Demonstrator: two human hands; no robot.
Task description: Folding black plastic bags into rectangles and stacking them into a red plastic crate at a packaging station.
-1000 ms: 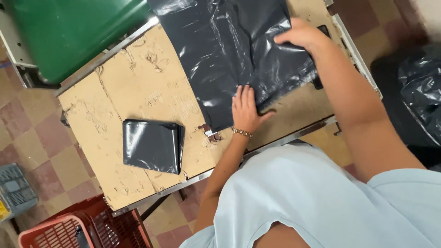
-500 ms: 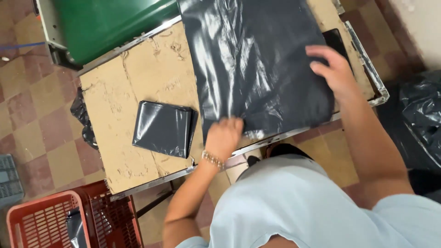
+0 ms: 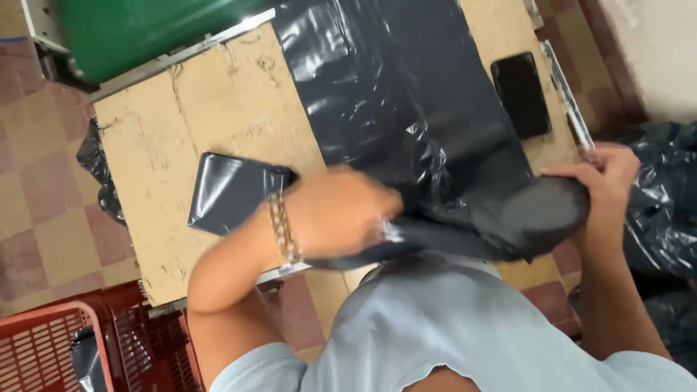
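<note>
- A large black plastic bag [image 3: 406, 109] lies spread over the cardboard-covered table [image 3: 160, 145], running from the table's far edge down to its near edge, where the bag's lower end is lifted and doubled over on itself
- The left hand [image 3: 341, 214] is closed around that lifted near edge of the bag, fingers curled in a grip and blurred; a beaded bracelet [image 3: 282, 229] sits on the wrist
- The right hand [image 3: 606, 181] holds the bag's near right corner, thumb on top and fingers wrapped underneath, so the plastic bunches into a rounded fold just left of the palm
- Between the two hands the gathered edge of the bag hangs just off the near side of the table, above the person's light blue shirt [image 3: 450, 327]
- A smaller folded black bag [image 3: 232, 192] rests flat on the table, left of the large bag and just beyond the left wrist
- A dark flat phone [image 3: 520, 94] lies on the table near its right edge, right of the large bag and beyond the right hand
- A green bin [image 3: 145, 29] stands past the table's far left corner
- More crumpled black plastic [image 3: 664, 210] is heaped right of the table, beside the right forearm
- A red crate [image 3: 51, 348] sits on the tiled floor [image 3: 36, 196] below the table's near left corner
</note>
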